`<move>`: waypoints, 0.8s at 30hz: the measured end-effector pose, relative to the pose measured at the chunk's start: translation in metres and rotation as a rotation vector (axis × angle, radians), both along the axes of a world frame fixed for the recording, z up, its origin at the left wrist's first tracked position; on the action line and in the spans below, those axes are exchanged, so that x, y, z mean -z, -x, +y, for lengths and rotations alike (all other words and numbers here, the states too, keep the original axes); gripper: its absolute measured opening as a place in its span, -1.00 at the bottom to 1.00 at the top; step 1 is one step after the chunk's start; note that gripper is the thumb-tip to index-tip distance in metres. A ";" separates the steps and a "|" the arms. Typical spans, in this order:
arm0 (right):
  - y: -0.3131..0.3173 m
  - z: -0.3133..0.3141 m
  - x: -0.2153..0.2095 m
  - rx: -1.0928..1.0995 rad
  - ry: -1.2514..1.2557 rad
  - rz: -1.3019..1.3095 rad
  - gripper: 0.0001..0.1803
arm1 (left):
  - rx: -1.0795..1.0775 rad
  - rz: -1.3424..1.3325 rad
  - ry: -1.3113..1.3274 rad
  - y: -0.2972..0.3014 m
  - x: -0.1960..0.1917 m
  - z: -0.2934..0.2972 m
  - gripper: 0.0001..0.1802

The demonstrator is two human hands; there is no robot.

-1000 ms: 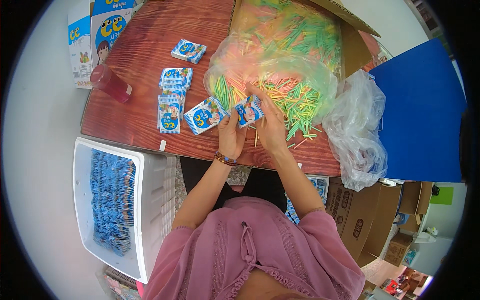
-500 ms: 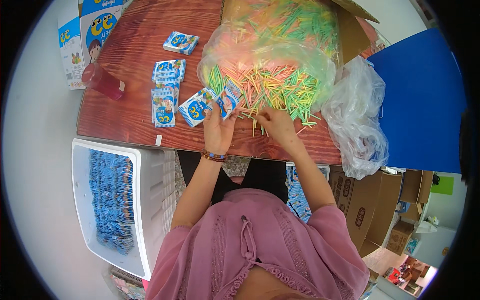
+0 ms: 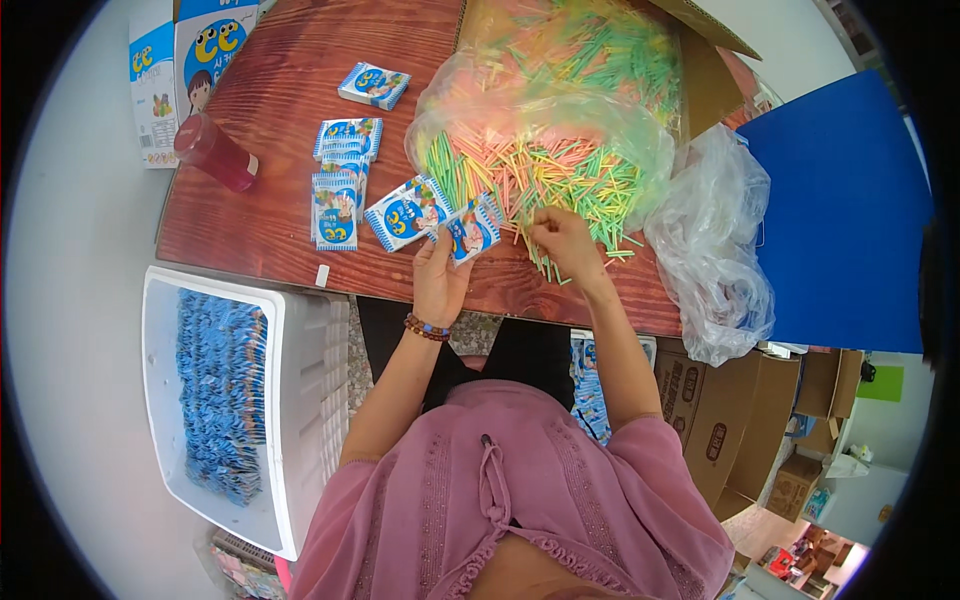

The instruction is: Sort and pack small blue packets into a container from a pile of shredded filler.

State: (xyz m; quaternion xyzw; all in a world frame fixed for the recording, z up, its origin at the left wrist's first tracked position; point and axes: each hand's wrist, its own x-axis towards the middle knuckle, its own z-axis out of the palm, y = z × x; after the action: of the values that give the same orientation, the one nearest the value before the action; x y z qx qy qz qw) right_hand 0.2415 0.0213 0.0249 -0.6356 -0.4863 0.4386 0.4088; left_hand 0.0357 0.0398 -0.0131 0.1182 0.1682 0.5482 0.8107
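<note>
My left hand [image 3: 438, 280] is closed on a small blue-and-white packet [image 3: 474, 230], held tilted over the table's near edge. Beside it lies another blue-and-white packet [image 3: 408, 213], close to my left fingertips. My right hand [image 3: 566, 243] has its fingers pinched together at the near edge of a heap of thin pink, yellow and green sticks [image 3: 560, 180]. A few green and yellow sticks [image 3: 549, 268] poke out below those fingers; how many are gripped is hidden. The heap spills from a clear plastic bag [image 3: 440, 100].
Overlapping packets [image 3: 338, 205] and a separate packet stack [image 3: 374, 86] lie left on the wooden table [image 3: 280, 60]. A pink bottle [image 3: 215, 152] lies near printed boxes [image 3: 215, 55]. A white bin [image 3: 290, 400] of packets stands lower left; crumpled plastic [image 3: 715, 250] hangs at the right edge.
My right hand has shifted slightly right and down, with sticks now showing below its fingers. My left hand and its packet have moved slightly right and nearer. The whole view has shifted a little.
</note>
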 end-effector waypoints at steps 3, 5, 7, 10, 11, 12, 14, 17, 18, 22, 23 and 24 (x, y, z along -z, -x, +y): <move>0.009 0.001 -0.042 0.089 0.004 0.318 -0.85 | -0.007 0.028 0.014 -0.001 -0.001 0.000 -0.69; 0.010 0.000 -0.059 0.135 -0.077 0.451 -0.86 | 0.005 0.033 0.001 -0.006 -0.004 0.000 -0.69; 0.016 0.001 -0.072 0.178 -0.192 0.648 -0.85 | 0.018 0.039 -0.006 -0.008 -0.006 0.000 -0.69; 0.038 0.003 -0.080 0.255 -0.289 0.585 -0.92 | 0.018 0.040 -0.017 -0.008 -0.008 0.000 -0.70; 0.042 0.003 -0.079 0.255 -0.289 0.587 -0.92 | 0.032 0.075 -0.059 -0.008 -0.006 0.001 -0.64; 0.045 0.002 -0.078 0.213 -0.324 0.576 -0.94 | 0.045 0.109 -0.100 -0.009 -0.008 0.001 -0.58; 0.049 0.001 -0.074 0.168 -0.359 0.564 -0.94 | 0.042 0.101 -0.099 -0.011 -0.012 0.000 -0.58; 0.053 0.000 -0.068 0.127 -0.331 0.521 -0.95 | 0.036 0.081 -0.088 -0.009 -0.015 -0.001 -0.58; 0.053 0.000 -0.068 0.153 -0.367 0.494 -0.95 | 0.035 0.070 -0.078 -0.008 -0.016 -0.001 -0.58; 0.055 0.003 -0.081 0.220 -0.426 0.495 -0.95 | 0.018 0.065 -0.074 -0.006 -0.018 0.000 -0.58; 0.057 0.003 -0.079 0.216 -0.424 0.494 -0.95 | 0.019 0.041 -0.062 -0.006 -0.018 0.001 -0.62; 0.059 0.004 -0.075 0.192 -0.422 0.467 -0.96 | 0.021 0.016 -0.052 -0.006 -0.017 0.002 -0.66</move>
State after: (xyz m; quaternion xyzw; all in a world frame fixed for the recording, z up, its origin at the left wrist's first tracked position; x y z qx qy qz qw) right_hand 0.1822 0.0248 0.1000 -0.4620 -0.3976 0.4213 0.6715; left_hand 0.0420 0.0414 0.0036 0.1454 0.1594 0.5430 0.8115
